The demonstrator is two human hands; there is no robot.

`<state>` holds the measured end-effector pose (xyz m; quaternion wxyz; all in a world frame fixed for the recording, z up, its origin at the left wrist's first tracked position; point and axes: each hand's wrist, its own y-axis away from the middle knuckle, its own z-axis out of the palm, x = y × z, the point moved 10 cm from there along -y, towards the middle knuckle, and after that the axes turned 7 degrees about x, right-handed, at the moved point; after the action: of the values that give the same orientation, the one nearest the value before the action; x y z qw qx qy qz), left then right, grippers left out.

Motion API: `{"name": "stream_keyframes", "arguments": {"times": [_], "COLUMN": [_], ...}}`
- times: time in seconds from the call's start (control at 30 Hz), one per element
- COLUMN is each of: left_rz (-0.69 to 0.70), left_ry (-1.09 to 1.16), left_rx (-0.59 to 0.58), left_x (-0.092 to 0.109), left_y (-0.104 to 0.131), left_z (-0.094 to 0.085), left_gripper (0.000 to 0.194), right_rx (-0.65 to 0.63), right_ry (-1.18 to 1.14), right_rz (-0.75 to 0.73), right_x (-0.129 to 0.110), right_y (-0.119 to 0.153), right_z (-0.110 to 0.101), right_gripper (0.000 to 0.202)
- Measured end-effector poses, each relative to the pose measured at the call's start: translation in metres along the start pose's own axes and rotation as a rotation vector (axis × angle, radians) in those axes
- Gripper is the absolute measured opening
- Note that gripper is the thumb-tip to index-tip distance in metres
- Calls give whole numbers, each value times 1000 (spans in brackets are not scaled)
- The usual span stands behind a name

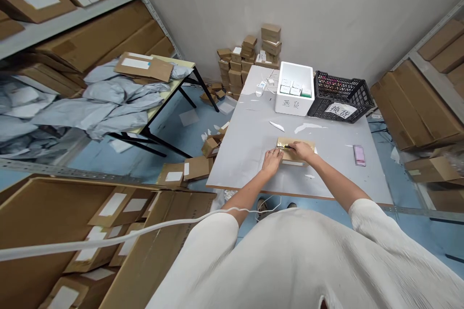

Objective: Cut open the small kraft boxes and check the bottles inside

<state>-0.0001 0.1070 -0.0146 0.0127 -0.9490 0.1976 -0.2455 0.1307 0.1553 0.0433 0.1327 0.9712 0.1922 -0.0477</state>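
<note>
The carton [292, 156] lies on the counter [239, 154], on the near side of the white foam box [290, 108]. The right hand [303, 150] holds a dark tool [285, 147] between its fingers at the carton. The left hand [272, 161] touches the carton; its finger opening cannot be determined.

Room leftward on tabletop [237, 152], crate [321, 102] blocking ahead

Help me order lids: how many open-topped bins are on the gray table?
2: a white foam box toward the far side of the table, and a black crate just to its right. A small one could be hidden behind them.
</note>
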Motion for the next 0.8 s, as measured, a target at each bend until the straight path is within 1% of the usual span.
{"name": "stream_keyframes", "arguments": {"times": [0.2, 0.53, 0.7, 0.8], "left_rz": [20, 8, 23, 23], "left_ry": [-64, -63, -96, -76], "left_rx": [-25, -22, -32, -35], "left_x": [2, 1, 0, -1], "left_y": [0, 0, 0, 3], "left_z": [0, 1, 1, -1], "left_gripper": [65, 70, 72, 71], "right_rx": [-10, -26, -30, -27], "right_ry": [22, 21, 14, 16], "right_rz": [-2, 6, 25, 34], "right_x": [-4, 2, 13, 23], "right_y": [2, 2, 11, 18], "right_z": [-9, -8, -9, -8], "right_gripper": [35, 35, 38, 39]}}
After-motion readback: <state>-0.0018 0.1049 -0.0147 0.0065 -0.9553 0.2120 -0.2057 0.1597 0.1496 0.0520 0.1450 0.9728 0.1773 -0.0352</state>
